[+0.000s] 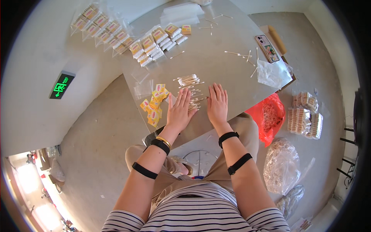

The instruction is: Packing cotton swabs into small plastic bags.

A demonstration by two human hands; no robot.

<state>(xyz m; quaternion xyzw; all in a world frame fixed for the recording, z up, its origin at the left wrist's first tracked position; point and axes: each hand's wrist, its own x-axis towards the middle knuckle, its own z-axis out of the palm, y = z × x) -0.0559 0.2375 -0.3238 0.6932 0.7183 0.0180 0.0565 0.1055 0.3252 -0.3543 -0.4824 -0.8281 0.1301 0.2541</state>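
Overlapping yellow cards (154,104) partly hide one another. The left hand (179,110), grip released, covers some ends of the swabs (188,80), which lie on the tabletop (216,46) beside and ahead of it, long axes roughly left-right. The right hand (218,102), fingers extended, is unclenched.

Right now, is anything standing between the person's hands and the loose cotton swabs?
Nothing visible is. The left hand overlaps part of the loose cotton swabs; the right hand lies close on their right, though whether it touches them is unclear. The yellow packets sit left of the left hand, outside that space.
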